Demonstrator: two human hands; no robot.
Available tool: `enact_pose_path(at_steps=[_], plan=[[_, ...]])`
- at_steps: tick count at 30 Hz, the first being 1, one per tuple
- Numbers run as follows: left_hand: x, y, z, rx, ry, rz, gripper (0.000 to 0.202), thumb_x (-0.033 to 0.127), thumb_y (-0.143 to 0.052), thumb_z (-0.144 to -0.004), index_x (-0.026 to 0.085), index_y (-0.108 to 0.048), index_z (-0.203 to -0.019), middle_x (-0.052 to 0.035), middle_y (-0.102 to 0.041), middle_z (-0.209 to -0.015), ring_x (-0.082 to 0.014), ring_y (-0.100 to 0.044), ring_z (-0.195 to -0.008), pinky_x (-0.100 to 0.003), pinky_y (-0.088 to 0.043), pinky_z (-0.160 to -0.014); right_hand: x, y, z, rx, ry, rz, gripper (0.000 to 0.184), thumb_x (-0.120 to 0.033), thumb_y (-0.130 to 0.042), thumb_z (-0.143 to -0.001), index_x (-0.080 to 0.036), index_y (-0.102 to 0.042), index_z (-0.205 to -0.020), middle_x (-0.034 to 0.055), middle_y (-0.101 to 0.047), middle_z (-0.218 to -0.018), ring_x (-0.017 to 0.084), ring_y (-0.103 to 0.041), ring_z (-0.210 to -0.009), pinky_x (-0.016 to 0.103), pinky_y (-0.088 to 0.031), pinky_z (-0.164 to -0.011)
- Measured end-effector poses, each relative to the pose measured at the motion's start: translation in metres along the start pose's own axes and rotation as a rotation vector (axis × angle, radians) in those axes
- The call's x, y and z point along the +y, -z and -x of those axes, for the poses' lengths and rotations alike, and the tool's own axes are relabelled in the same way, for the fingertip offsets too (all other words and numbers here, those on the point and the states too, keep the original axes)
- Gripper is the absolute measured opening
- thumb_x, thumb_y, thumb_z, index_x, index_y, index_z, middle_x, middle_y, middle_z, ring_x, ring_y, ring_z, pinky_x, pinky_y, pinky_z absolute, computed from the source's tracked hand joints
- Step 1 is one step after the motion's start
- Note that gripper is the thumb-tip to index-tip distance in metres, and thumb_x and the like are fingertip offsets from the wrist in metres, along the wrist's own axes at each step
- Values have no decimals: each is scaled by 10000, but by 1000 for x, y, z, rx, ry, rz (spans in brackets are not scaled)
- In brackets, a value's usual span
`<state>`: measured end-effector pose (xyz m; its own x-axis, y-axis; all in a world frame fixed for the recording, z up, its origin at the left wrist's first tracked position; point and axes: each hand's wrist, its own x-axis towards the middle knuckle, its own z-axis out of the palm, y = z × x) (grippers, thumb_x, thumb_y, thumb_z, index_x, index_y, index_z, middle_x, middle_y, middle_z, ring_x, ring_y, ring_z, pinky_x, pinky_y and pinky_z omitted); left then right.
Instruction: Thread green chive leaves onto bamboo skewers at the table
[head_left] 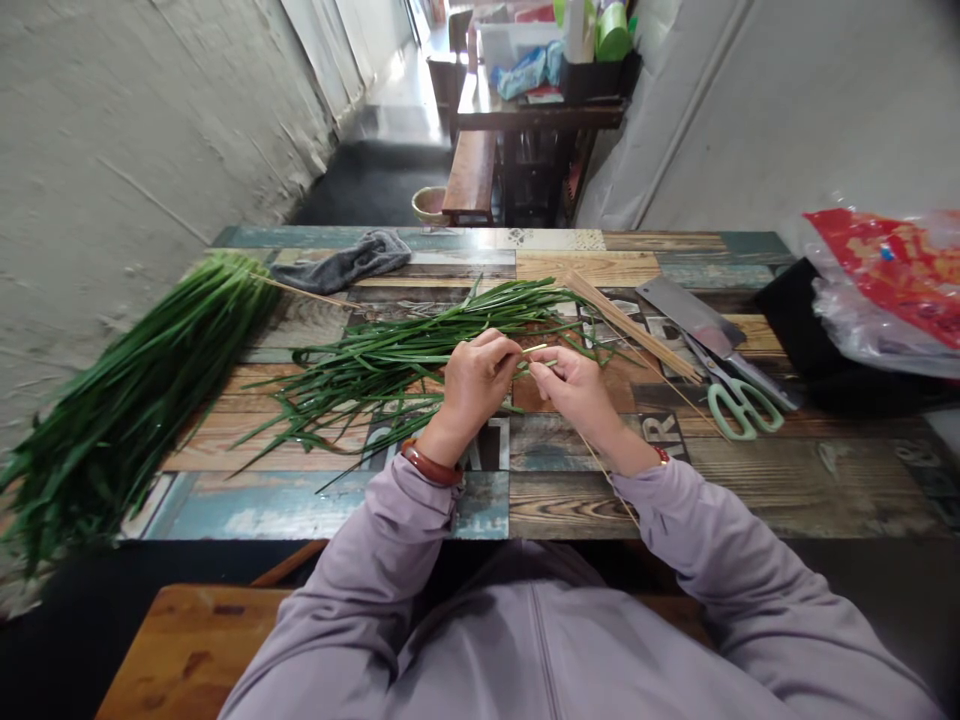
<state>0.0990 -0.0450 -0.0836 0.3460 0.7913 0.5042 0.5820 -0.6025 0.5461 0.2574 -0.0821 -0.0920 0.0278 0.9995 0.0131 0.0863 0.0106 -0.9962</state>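
My left hand is closed around a few green chive stalks from the loose pile on the table. My right hand pinches a thin bamboo skewer whose tip meets the stalks between both hands. The skewer runs back under my right wrist toward me. Both hands hover just above the patchwork wooden table. A bundle of spare skewers lies just beyond my right hand.
A big bundle of chives lies at the left end. A grey cloth sits at the back. A cleaver and green-handled scissors lie right, beside plastic bags. A wooden bench is under me.
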Motion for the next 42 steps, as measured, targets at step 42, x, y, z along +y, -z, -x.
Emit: enact_pose_path(at_steps=[42], plan=[[-29,26,-8,-7,168,-390,184,232,-541,-913,196,-716,-866,-96,-686,-966,-247,-583,-930,-371,-421,-809,20,2,-8,-61,-24,55,343,-470,-614,-840,-166,-609,-998,-48,-605,-582,76,-501,-420,192,-392,-419]])
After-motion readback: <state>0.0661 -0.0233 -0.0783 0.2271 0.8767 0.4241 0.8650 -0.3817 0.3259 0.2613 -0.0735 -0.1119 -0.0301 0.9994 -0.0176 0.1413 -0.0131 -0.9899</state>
